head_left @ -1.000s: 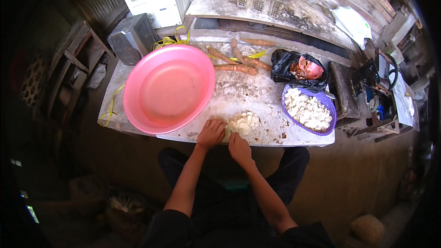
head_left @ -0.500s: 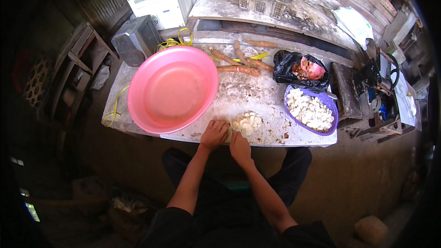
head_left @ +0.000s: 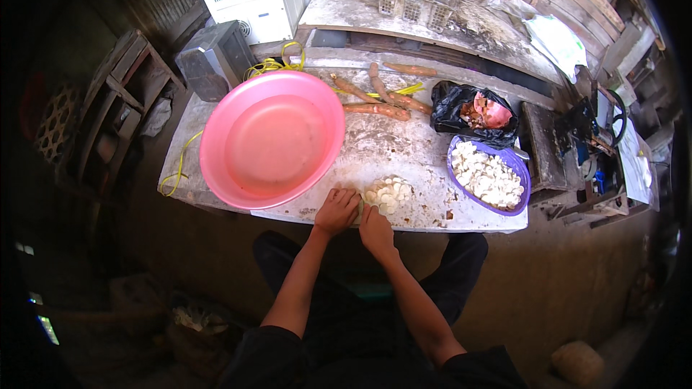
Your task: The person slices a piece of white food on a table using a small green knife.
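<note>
The heap of pale root slices (head_left: 388, 192) sits at the near edge of the dusty work table (head_left: 404, 148), just in front of the person, and both hands are down beside it. The left hand (head_left: 336, 210) is curled over something small at the table's front edge; the right hand (head_left: 375, 225) presses in close against it, knuckles up, and appears to grip a thin blade-like thing between the two hands, though it is too small to be sure. I cannot tell exactly what each hand clasps, only that both are closed and touching each other.

To the left of the hands a big pink basin (head_left: 272, 138) stands hollow side up near the table's left end. At the right end a purple bowl (head_left: 490, 175) is piled with white cut pieces, and behind it a black bag (head_left: 461, 104) holds pinkish peelings. Several unpeeled brown roots (head_left: 375, 94) lie along the far edge.

By my reckoning, slicing is the step in hand. The next move would call for steady short cuts, fingertips kept clear, and slices nudged onto the heap without spilling off the front edge.
</note>
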### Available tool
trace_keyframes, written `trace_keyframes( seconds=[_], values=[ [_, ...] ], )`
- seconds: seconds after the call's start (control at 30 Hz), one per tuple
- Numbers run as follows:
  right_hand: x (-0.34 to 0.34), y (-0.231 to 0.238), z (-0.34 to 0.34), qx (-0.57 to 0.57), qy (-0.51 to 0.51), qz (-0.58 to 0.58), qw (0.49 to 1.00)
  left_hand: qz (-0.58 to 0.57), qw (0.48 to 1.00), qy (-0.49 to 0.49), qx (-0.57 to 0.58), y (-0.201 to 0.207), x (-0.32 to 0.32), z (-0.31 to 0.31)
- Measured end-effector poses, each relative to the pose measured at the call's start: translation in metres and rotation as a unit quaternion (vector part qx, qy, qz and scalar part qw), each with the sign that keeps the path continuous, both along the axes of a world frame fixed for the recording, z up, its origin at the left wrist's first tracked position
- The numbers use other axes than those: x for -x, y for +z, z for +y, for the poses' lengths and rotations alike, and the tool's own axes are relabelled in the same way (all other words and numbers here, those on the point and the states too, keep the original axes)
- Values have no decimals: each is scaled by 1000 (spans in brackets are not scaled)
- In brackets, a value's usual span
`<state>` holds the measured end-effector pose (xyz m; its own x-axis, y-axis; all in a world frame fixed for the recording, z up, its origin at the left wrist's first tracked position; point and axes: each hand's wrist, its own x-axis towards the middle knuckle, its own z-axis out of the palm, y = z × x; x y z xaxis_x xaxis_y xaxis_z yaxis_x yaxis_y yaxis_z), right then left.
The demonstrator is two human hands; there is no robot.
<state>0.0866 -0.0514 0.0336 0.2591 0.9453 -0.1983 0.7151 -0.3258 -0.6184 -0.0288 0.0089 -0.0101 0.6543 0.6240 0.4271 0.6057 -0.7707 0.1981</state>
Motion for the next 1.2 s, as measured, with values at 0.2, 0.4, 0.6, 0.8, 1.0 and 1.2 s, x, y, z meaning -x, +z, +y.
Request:
trace_keyframes(
  seconds=[0.2,0.4,0.6,0.8,1.0,1.2],
  values=[
    [-2,-2,0,14,21,8,1000,9,1000,5,-1,0,1,-1],
    [6,-5,0,29,7,-33,999,12,1000,6,18,0,3,-4],
    [8,-9,9,51,25,-59,997,23,999,11,23,-5,8,-1],
    [-9,-27,13,27,59,-49,997,-29,999,37,21,0,3,2],
    [-32,-20,7,-17,24,111,993,-12,999,40,1,-1,3,1],
    [-27,-17,-1,-54,39,144,987,-25,999,35,-4,-8,4,4]
  ],
)
